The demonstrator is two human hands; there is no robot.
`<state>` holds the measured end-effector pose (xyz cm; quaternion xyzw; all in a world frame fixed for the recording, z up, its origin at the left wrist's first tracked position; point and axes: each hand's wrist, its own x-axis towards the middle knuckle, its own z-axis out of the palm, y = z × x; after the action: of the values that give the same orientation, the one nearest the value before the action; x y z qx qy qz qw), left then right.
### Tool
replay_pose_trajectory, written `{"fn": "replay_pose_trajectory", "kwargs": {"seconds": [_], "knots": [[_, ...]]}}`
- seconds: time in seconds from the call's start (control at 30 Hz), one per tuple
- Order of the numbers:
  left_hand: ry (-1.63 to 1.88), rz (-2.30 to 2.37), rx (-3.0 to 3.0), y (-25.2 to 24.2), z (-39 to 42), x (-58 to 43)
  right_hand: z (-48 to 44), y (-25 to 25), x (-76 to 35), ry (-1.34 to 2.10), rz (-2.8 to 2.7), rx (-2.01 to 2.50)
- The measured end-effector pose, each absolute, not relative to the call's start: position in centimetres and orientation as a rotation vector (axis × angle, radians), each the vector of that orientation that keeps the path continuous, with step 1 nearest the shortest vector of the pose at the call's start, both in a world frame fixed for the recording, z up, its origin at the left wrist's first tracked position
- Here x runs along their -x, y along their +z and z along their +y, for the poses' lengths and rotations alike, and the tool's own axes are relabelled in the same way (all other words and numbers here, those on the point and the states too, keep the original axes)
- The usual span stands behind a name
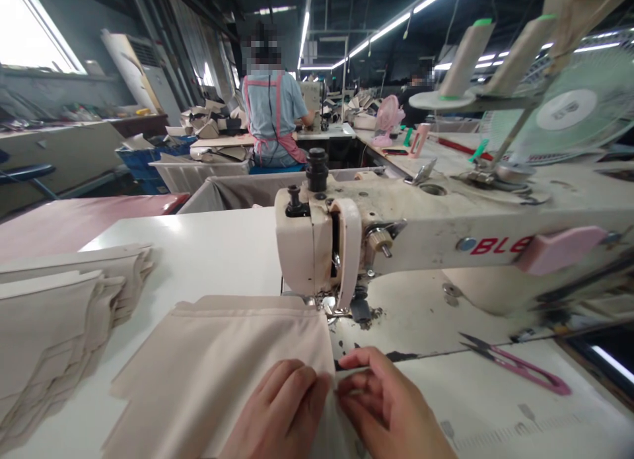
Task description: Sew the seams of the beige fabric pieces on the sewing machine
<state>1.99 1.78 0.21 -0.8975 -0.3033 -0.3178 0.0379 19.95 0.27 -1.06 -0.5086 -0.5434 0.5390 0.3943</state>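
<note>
A beige fabric piece (222, 353) with a stitched line along its far edge lies on the white table. Its far right corner reaches the needle and presser foot (333, 306) of the sewing machine (317, 241). My left hand (284, 406) rests on the fabric near its right edge, fingers bent and drawn together, gripping the cloth. Just right of it, my right hand (389, 406) has its thumb and curled fingers closed at that same edge, with the index finger a little raised. The fingertips partly hide the cloth there.
Beige fabric pieces (59, 327) are stacked at the left. Pink-handled thread snips (520, 366) lie at the right, beside a dark screen (609, 353). Thread cones (465, 59) and a large fan (564, 109) stand behind the machine. Farther off, a person in a pink apron (277, 115) sits.
</note>
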Motion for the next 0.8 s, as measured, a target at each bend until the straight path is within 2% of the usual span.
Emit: {"fn": "replay_pose_trajectory", "kwargs": {"seconds": [0.1, 0.17, 0.27, 0.37, 0.63, 0.8], "knots": [[-1.044, -0.914, 2.888, 0.3, 1.9, -1.5, 1.5, -1.3, -21.0, 0.46, -2.11, 0.946], [-1.048, -1.065, 3.01, 0.6, 2.7, -1.1, 2.6, -1.2, -21.3, 0.236, -2.343, 0.71], [-0.774, -1.318, 3.08, 1.2, 4.9, -0.4, 3.6, -1.2, -21.1, 0.229, -2.439, 0.628], [-0.548, -1.381, 3.131, 1.6, 6.9, 0.1, 3.7, -1.5, -20.7, 0.233, -2.448, 0.627], [-0.406, -1.314, 3.115, 1.4, 9.4, 0.5, 4.7, -2.1, -20.8, 0.11, -2.396, 0.673], [-0.482, -1.284, 3.083, 1.4, 11.1, 0.4, 5.3, -2.9, -20.5, -0.03, -2.386, 0.688]]}}
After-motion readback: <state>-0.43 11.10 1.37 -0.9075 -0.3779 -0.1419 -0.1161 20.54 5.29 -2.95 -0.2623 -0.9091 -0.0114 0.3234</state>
